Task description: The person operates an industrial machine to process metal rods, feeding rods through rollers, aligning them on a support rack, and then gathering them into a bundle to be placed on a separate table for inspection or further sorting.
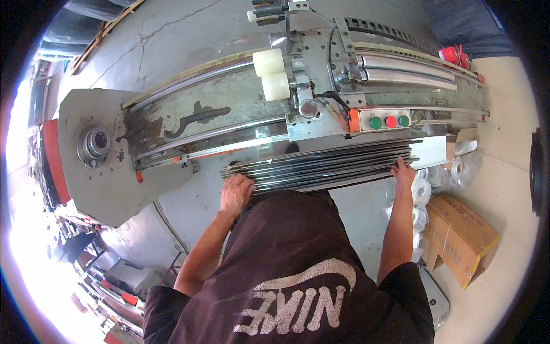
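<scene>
A row of long, thin dark rods [326,163] lies side by side in front of my waist, close to the machine's near edge. My left hand [236,192] is at their left ends, its fingers curled over the nearest ones. At the opposite end, my right hand [404,172] has its thumb and fingers closed on the tips of the near rods. Under and beyond the right ends shows a white sheet or tray [431,152]. Part of each hand's grip is hidden by the fingers.
Ahead stands a long machine with a grey end housing [103,152], rails, white rollers [272,74] and a control box [385,120] with green and red buttons. A dark wrench-like tool [195,119] lies on its bed. At right are clear plastic rolls [421,192] and a cardboard box [461,238].
</scene>
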A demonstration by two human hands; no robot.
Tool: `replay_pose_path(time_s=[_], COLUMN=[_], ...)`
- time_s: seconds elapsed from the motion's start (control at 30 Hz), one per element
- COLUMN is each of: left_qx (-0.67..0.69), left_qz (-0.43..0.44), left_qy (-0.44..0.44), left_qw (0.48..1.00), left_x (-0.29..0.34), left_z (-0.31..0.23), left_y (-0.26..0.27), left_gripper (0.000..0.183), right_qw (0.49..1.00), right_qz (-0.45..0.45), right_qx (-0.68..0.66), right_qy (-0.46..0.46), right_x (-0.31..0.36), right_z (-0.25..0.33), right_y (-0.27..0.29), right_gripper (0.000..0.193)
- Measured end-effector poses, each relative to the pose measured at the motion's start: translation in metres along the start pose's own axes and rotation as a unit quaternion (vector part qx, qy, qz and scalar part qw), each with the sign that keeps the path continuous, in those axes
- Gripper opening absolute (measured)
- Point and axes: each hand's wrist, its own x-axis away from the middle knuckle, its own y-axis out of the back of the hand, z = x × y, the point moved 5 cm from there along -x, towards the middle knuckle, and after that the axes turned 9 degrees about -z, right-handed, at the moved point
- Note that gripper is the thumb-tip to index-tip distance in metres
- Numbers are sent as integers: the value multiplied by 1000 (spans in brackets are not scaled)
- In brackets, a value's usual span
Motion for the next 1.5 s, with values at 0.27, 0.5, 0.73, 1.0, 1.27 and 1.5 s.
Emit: replay_pose_path(time_s=[0.27,0.5,0.73,1.0,1.27,1.5], left_qx=[76,50,55,111,-1,-40], left_qz=[-197,-177,-135,-184,-188,-223], left_qy=[132,157,146,214,28,-39], left_qw=[969,970,979,953,982,973], left_x=[-12,-2,-13,-9,-19,-15], left_z=[0,41,66,46,36,-3], left_y=[19,18,5,9,-1,36], left_gripper=[10,16,22,24,13,16], right_qw=[999,981,906,865,860,692], right_qz=[32,126,265,328,317,241], right_qx=[-20,32,120,210,198,276], right_qy=[14,142,308,315,347,622], right_x=[11,66,197,300,321,341], right_z=[22,28,27,2,8,53], right_y=[-25,-50,-118,-133,-142,-169], right_gripper=[19,22,22,28,25,33])
